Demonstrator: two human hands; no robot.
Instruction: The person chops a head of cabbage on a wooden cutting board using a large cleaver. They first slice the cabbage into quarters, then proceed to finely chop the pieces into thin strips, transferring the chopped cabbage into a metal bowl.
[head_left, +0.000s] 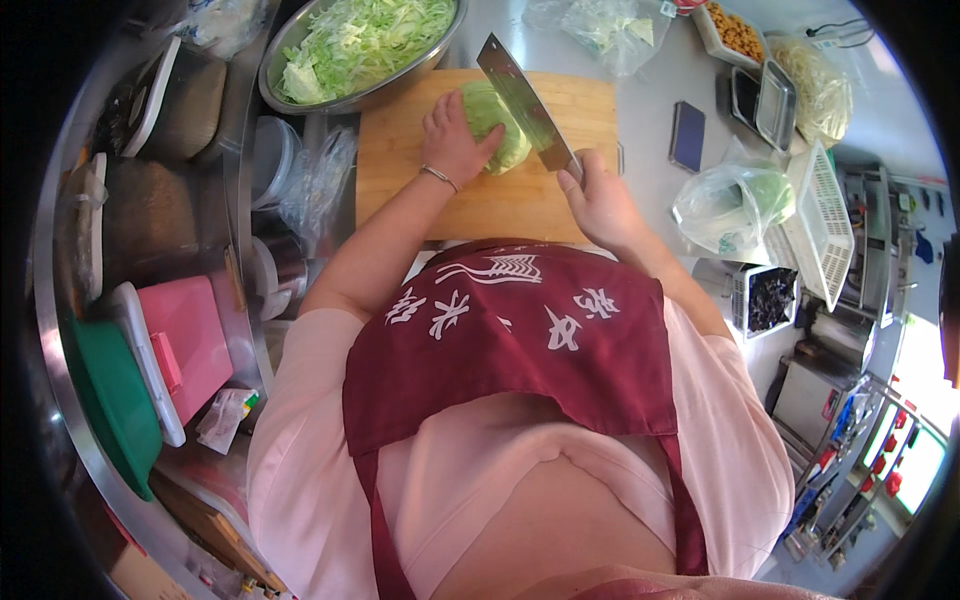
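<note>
A pale green cabbage (496, 127) rests on the wooden cutting board (420, 206). My left hand (459, 139) lies on the cabbage's left side, fingers spread and thumb across its front. In my right hand (596, 191) is the handle of a cleaver (529, 105). Its broad blade is raised and slants up to the left, over the cabbage's right side; whether it touches the cabbage I cannot tell. Behind the board at the left, a steel bowl (459, 22) holds shredded cabbage (360, 45).
Right of the board lie a phone (687, 136), a plastic bag with a cabbage (731, 202) and a white plastic basket (821, 225). A tray of brown food pieces (733, 34) stands farther back. Clear bags (319, 180) and lidded tubs (274, 161) are at the left.
</note>
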